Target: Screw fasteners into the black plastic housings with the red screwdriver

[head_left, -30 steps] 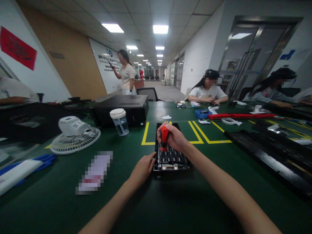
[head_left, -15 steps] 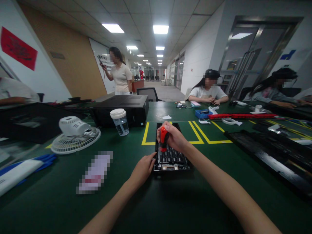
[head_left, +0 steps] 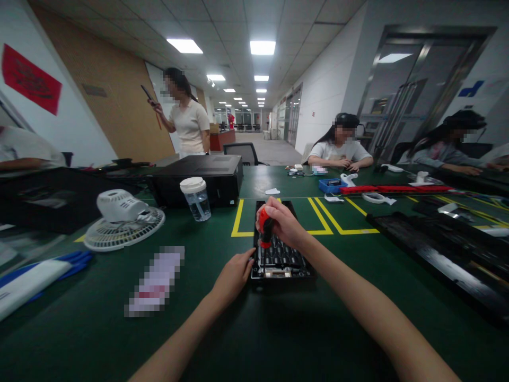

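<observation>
In the head view, my right hand (head_left: 284,222) is wrapped round a red and black screwdriver (head_left: 267,229). The tool stands nearly upright over a black rectangular casing (head_left: 290,271), and its tip is hidden in the dark interior. Rows of dark moulded cells fill the casing, with a metallic piece along its near end. At the casing's left edge, my left hand (head_left: 235,271) grips the rim with fingers close together, steadying it against the green table (head_left: 254,329).
To the left are a white fan (head_left: 123,220), a lidded cup (head_left: 196,199), a large black box (head_left: 199,178) and blue gloves (head_left: 75,261). A long black housing (head_left: 437,260) lies right. A blue tray (head_left: 332,184) stands farther back. Several people are around the table.
The standing person in the background has shifted left, with the raised phone. Both my hands, the screwdriver and the casing stay almost in place.
</observation>
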Demonstrator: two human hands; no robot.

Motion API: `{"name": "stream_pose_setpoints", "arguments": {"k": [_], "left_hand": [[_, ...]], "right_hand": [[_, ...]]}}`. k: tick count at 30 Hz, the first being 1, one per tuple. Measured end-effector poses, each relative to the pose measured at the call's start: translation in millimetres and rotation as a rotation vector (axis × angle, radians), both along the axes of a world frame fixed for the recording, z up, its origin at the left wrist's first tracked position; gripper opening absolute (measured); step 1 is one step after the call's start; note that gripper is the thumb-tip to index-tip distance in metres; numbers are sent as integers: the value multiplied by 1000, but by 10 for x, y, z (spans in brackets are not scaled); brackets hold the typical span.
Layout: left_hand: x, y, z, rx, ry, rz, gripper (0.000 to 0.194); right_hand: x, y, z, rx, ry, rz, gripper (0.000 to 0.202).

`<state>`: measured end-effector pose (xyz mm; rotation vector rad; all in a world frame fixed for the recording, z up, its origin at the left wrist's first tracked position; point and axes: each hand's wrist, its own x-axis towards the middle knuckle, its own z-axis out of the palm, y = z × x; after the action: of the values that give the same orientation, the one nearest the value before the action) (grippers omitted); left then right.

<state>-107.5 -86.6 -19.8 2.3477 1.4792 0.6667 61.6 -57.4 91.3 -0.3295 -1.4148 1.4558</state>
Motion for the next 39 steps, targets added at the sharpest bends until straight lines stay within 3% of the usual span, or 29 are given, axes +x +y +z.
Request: {"name": "stream_pose_setpoints", "arguments": {"k": [8,17,24,32,39], "left_hand": [[0,-11,10,-1,-1,8,42],[-5,-7,5,-11,-8,10,42],[1,-10,13,-10,5,17,42],[-7,-15,9,-8,-12,10,41],[-3,2,-1,-18,-3,5,42]], "right_hand": [[-1,24,-9,72,-73,-153,23],[-14,50,-11,191,-138,-448,29],[-25,-7,28,223,-171,-560,31],[-15,-15,16,202,-149,-569,32],[1,12,-3,162,-137,-375,29]]}}
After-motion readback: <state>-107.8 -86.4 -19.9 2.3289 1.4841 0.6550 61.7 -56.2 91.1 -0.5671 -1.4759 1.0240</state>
